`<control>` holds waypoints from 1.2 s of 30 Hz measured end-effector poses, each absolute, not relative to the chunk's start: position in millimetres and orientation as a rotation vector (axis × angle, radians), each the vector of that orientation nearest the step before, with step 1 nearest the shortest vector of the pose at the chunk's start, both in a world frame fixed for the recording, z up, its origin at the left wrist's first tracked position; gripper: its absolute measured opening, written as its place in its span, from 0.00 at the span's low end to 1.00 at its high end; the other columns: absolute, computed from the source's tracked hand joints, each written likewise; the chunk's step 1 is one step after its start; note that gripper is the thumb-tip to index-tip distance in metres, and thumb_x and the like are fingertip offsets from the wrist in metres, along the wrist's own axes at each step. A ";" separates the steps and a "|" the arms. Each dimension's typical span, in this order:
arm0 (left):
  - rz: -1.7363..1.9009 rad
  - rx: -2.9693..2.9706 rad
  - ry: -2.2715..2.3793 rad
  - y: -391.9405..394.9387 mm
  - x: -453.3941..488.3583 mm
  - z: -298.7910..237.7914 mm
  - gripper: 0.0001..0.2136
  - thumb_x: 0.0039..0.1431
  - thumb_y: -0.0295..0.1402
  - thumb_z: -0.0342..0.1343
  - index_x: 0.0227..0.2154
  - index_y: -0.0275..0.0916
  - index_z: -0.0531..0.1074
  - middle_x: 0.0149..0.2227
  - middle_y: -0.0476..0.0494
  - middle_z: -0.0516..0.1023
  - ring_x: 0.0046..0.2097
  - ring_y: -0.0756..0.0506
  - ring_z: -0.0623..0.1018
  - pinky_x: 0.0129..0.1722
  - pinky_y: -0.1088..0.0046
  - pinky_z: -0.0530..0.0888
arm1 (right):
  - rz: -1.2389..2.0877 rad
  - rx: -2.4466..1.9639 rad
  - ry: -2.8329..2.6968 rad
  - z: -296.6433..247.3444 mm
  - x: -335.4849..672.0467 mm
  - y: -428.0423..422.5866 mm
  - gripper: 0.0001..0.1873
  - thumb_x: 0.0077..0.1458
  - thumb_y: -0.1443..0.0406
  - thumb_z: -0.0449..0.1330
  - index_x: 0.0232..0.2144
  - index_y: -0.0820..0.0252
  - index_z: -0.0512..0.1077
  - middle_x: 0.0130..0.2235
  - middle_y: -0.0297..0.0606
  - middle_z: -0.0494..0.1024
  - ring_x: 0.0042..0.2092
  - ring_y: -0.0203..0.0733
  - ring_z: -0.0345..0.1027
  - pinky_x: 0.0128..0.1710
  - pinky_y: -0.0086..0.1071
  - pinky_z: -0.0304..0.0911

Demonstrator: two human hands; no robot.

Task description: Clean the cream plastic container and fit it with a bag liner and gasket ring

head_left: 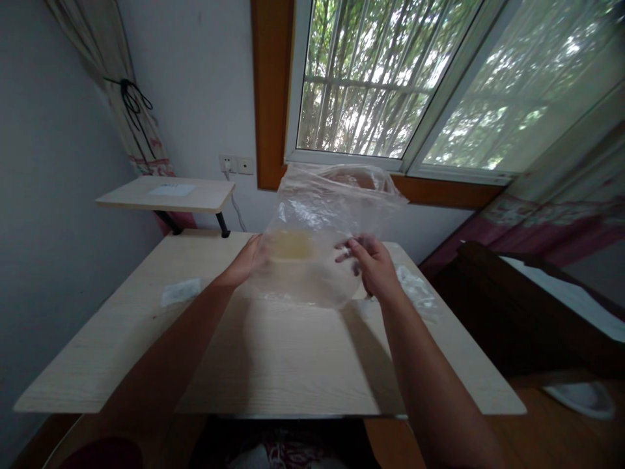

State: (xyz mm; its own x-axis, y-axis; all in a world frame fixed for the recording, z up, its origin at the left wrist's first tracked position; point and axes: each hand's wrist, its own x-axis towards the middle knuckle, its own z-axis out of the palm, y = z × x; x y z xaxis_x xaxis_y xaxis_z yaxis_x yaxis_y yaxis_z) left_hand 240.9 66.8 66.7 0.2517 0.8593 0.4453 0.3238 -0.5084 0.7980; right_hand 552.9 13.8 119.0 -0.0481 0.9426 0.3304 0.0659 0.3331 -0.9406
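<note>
A large clear plastic bag (317,215) is held up above the table, its crumpled open-looking edge at the top. A yellowish block-shaped thing (291,245) shows blurred through the film, low in the bag; its kind I cannot make out. My left hand (248,259) grips the bag's left side next to the yellowish thing, its fingertips hidden by plastic. On the right side, my right hand (374,262) pinches the film between thumb and fingers, with some fingers seen through it.
Beneath is a pale wooden table (297,365). A small clear packet (180,292) lies left, crumpled clear plastic (416,293) right. A raised shelf (122,193) with a paper sheet (172,189) stands at the back left. The window (371,85) is behind.
</note>
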 end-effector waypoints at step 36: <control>0.752 3.219 0.938 -28.2 231.6 130.1 0.11 0.68 0.25 0.48 0.43 0.41 0.75 0.49 0.44 0.81 0.48 0.47 0.79 0.69 0.44 0.57 | -0.182 -0.769 -2.033 111.6 536.0 -59.8 0.33 0.56 0.63 0.64 0.62 0.41 0.62 0.61 0.43 0.70 0.62 0.58 0.66 0.62 0.59 0.62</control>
State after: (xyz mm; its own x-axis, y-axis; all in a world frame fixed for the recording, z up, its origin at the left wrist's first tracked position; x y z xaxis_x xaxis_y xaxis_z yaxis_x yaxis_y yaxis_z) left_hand 231.6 -28.2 130.1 0.7604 0.4370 0.4804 0.5639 -0.8112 -0.1548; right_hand 536.0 -59.8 111.6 -0.3775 0.4487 0.8100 0.5854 0.7934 -0.1667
